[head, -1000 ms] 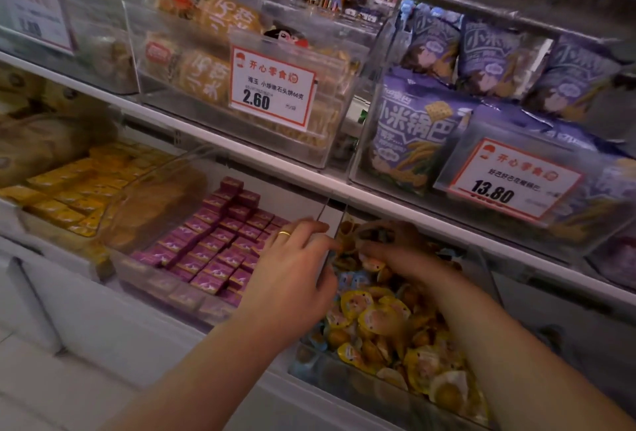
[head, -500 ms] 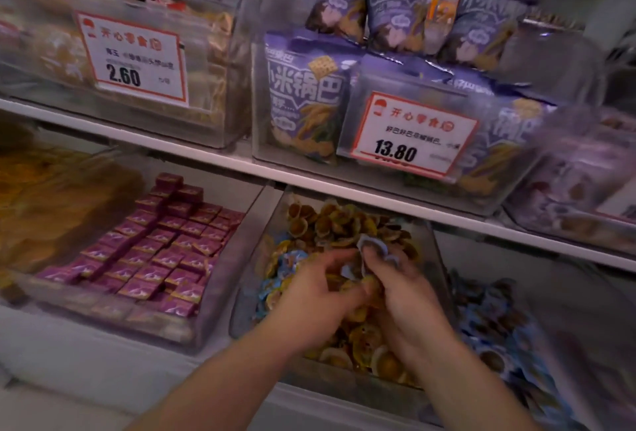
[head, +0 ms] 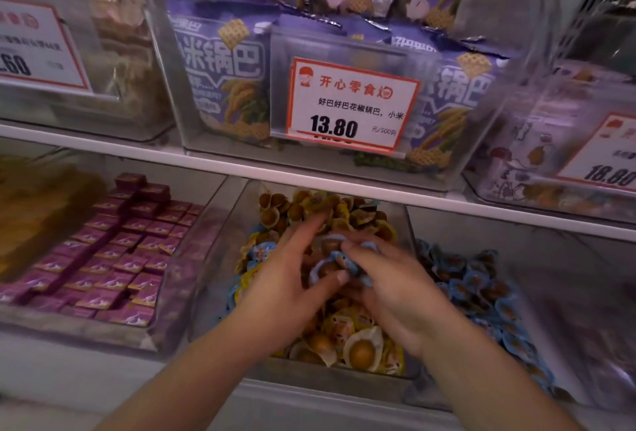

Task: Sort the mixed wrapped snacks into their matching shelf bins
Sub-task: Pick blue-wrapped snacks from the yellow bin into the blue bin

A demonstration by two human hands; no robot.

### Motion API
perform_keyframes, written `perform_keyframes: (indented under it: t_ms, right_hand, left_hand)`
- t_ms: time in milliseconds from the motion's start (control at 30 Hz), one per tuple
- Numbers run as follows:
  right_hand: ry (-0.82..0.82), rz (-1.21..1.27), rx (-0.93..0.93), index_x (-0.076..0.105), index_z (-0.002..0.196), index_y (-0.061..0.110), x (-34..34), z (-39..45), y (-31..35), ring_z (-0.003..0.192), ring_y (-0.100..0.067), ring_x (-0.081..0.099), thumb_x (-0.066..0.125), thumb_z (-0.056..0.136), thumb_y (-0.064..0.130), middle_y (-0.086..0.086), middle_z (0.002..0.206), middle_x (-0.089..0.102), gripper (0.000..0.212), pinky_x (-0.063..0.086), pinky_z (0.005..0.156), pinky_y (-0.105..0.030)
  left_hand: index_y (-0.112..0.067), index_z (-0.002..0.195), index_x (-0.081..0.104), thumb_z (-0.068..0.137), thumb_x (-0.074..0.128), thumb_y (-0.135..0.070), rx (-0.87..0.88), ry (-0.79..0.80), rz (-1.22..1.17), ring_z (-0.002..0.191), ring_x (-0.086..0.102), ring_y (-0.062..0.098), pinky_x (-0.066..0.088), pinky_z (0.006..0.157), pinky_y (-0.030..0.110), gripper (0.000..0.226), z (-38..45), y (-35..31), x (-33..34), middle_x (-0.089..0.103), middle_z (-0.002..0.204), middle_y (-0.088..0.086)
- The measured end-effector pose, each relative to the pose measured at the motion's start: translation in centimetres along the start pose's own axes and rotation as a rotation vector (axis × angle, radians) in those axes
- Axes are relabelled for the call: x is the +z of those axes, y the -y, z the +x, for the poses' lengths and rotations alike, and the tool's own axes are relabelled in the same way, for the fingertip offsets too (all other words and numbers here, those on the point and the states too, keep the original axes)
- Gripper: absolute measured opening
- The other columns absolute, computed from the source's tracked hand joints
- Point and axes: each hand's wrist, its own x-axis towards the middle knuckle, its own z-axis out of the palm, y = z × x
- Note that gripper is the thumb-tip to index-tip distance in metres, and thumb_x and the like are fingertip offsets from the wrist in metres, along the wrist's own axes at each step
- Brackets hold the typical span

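Observation:
Both hands are over the middle clear bin [head: 220,279] on the lower shelf, which holds several yellow-wrapped egg snacks [head: 361,351] mixed with blue-wrapped ones [head: 256,253]. My left hand [head: 285,289] and my right hand [head: 395,289] meet above the pile and pinch a small bunch of blue-wrapped egg snacks [head: 327,265] between thumbs and fingers. The bin to the right [head: 537,344] holds several blue-wrapped egg snacks [head: 481,289].
A bin of purple square packets [head: 113,258] stands to the left, with an orange-snack bin [head: 38,214] beyond it. The upper shelf [head: 241,165] carries bins of purple rice-cracker bags [head: 223,69] with a 13.80 price tag [head: 351,104].
The view has swung right and closer to the middle bin. My hands have come together and lifted blue-wrapped snacks out of the pile.

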Motion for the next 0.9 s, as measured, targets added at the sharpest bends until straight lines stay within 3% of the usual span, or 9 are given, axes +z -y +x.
perform_keyframes:
  t_ms: [67,167,300,467,600,667,800,900]
  right_hand:
    - [0.065,-0.125,-0.024,0.069,0.115,0.010,-0.1,-0.3,0.0,0.101,-0.029,0.071,0.052,0.102,0.013,-0.015,0.108,0.074,0.022,0.056,0.091,-0.045]
    - [0.135,-0.126,-0.024,0.067,0.118,0.008,-0.1,-0.6,0.1,0.103,-0.027,0.072,0.049,0.103,0.013,-0.014,0.110,0.074,0.024,0.059,0.082,-0.039]
    - [0.072,0.088,0.040,0.064,0.120,0.007,0.6,-0.7,0.0,0.089,-0.026,0.075,0.051,0.101,0.006,-0.017,0.109,0.073,0.023,0.062,0.068,-0.037]
    - [0.065,0.298,0.145,0.060,0.122,-0.003,0.9,-0.5,0.3,0.093,-0.040,0.073,0.046,0.100,-0.001,-0.029,0.105,0.071,0.026,0.062,0.073,-0.047]
    - [0.007,0.387,0.136,0.063,0.118,-0.001,0.9,-0.2,0.0,0.090,-0.041,0.073,0.049,0.097,-0.002,-0.029,0.103,0.072,0.026,0.062,0.067,-0.043]
    - [0.029,0.390,0.148,0.065,0.118,-0.001,0.9,-0.4,-0.3,0.095,-0.040,0.072,0.053,0.094,0.005,-0.027,0.107,0.071,0.027,0.062,0.073,-0.044]
    - [0.196,0.421,0.162,0.069,0.117,-0.001,0.8,-1.6,0.2,0.103,-0.033,0.069,0.058,0.093,0.036,-0.024,0.117,0.069,0.046,0.060,0.076,-0.038]
    - [0.120,0.302,0.053,0.069,0.111,0.003,0.8,-2.3,0.5,0.090,-0.025,0.069,0.067,0.091,0.028,-0.015,0.099,0.072,0.032,0.057,0.072,-0.033]
  left_hand:
    - [-0.054,0.132,0.049,0.084,0.078,-0.022,0.068,0.012,0.031,0.116,0.057,-0.004,0.050,0.092,0.017,0.065,0.0,-0.1,-0.2,0.053,0.131,-0.024]
    - [-0.046,0.115,0.067,0.080,0.080,-0.012,0.070,-0.016,-0.023,0.105,0.061,-0.004,0.049,0.078,0.010,0.050,-0.2,-0.2,-0.5,0.063,0.117,-0.024]
    - [-0.043,0.101,0.068,0.081,0.081,-0.017,-0.085,-0.123,-0.115,0.094,0.066,-0.005,0.056,0.068,0.017,0.035,-0.5,0.1,-0.6,0.069,0.101,-0.027]
    - [-0.028,0.102,0.071,0.077,0.083,-0.011,-0.136,-0.192,-0.266,0.087,0.072,0.005,0.057,0.065,0.019,0.032,-0.3,0.5,-1.1,0.075,0.095,-0.013]
    - [-0.023,0.102,0.072,0.078,0.081,-0.006,-0.150,-0.274,-0.399,0.083,0.073,0.009,0.054,0.063,0.016,0.031,-0.1,0.0,-1.2,0.076,0.092,-0.008]
    - [-0.033,0.103,0.070,0.081,0.080,-0.012,-0.103,-0.296,-0.296,0.086,0.072,0.005,0.056,0.067,0.019,0.032,-0.4,-0.4,-0.9,0.075,0.094,-0.015]
    - [-0.041,0.119,0.065,0.088,0.072,-0.026,0.195,-0.230,0.218,0.109,0.061,-0.001,0.054,0.089,0.029,0.035,-1.4,-1.4,0.6,0.064,0.115,-0.029]
    - [-0.033,0.134,0.059,0.092,0.055,-0.040,0.278,-0.186,0.351,0.132,0.048,0.012,0.048,0.101,0.047,0.043,-1.5,-1.9,1.7,0.048,0.126,-0.026]
